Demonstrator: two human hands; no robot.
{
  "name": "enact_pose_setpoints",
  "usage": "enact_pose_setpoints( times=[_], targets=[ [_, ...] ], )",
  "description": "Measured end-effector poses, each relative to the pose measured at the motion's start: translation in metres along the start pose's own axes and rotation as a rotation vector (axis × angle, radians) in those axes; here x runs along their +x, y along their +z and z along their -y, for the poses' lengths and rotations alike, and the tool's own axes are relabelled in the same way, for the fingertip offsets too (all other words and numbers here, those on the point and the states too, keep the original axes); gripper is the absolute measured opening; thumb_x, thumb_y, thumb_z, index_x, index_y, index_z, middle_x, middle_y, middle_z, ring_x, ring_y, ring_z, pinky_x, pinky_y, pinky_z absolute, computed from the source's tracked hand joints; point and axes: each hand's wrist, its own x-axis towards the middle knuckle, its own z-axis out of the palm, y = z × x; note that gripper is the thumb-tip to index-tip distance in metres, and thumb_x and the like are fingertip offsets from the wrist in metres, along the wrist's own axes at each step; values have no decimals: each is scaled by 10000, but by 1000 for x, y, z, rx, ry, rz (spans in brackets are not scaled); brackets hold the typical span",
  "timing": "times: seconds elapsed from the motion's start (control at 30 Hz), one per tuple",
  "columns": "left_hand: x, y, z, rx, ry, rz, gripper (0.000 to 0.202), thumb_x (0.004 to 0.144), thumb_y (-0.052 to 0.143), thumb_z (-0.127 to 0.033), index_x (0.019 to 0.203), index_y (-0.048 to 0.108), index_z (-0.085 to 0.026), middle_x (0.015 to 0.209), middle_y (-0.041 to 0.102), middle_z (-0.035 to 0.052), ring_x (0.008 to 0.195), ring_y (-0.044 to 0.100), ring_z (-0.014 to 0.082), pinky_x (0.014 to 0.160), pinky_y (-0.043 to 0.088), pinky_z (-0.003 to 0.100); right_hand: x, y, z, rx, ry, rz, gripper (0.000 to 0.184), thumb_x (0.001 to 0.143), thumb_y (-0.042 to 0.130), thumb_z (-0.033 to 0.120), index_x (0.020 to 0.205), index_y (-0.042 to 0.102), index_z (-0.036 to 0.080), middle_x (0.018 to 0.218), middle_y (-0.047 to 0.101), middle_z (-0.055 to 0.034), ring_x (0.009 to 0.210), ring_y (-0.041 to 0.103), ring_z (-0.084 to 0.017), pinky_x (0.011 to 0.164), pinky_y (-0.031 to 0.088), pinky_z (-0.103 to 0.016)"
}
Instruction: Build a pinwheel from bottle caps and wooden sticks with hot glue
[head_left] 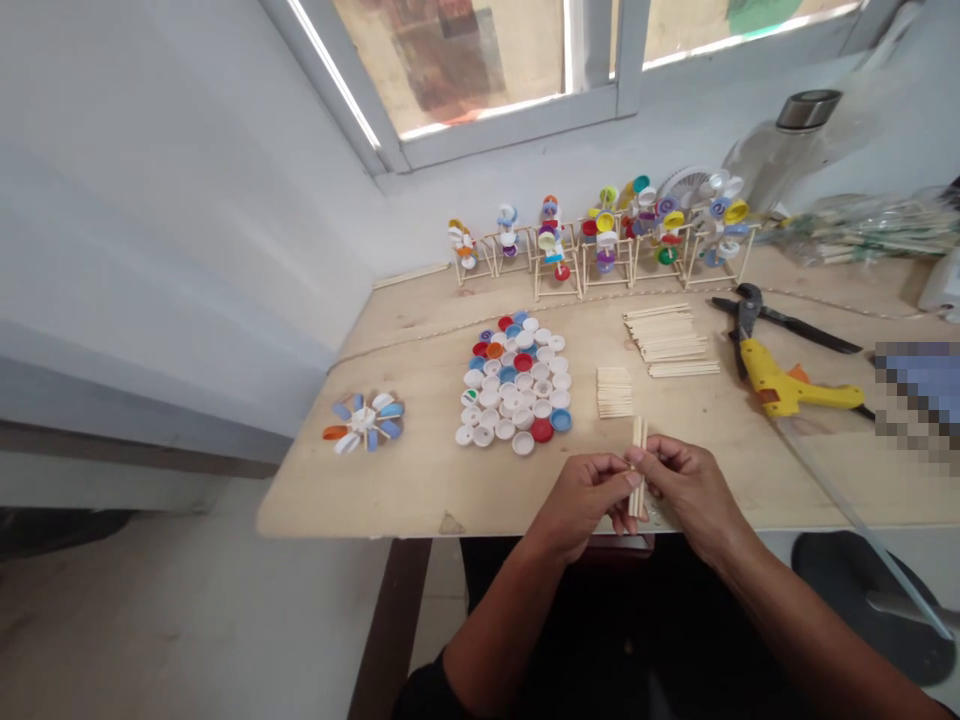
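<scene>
A few thin wooden sticks [637, 465] stand upright side by side between my two hands, close to the table's front edge. My left hand [592, 495] pinches their lower part between thumb and fingers. Higher up, my right hand [679, 475] grips the same sticks from the other side. Just beyond my hands lies a stack of short sticks [615, 392], with a pile of longer sticks [667, 340] behind it. To the left, bottle caps [517, 390] in white, blue, red and orange are spread close together.
At the left lies a wheel of caps [365, 420]. Several cap wheels on stick frames [606, 250] line the wall. On the right are a yellow glue gun [795, 385], black-handled pliers [750, 310], a clear bottle [787, 145] and bagged sticks [870, 230]. A twisted cord [450, 325] crosses the table [405, 490].
</scene>
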Motion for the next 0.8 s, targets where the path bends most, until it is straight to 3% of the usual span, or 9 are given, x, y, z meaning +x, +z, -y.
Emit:
enact_pose_setpoints(
  times=[0.23,0.4,0.8],
  targets=[
    [1,4,-2,33,1,-62,292,697,693,-412,672,613,-132,486,566,-21,389,512,82,418,373,203,-1,2,4,6,-44,-38,411,600,760,519,550,525,185,402,477,58,361,420,-78,376,325,-210],
    [1,3,0,23,5,-48,296,682,713,-405,688,605,-130,527,593,-9,410,520,81,430,380,204,0,2,1,97,-38,11,383,602,779,478,574,530,189,428,540,46,366,500,-114,386,383,-226],
    [-3,3,-2,29,19,-39,288,696,700,-399,694,613,-125,546,600,-4,414,518,75,424,386,195,0,2,-11,83,-110,0,357,620,781,472,625,567,187,482,557,53,380,512,-107,395,403,-225]
  ],
)
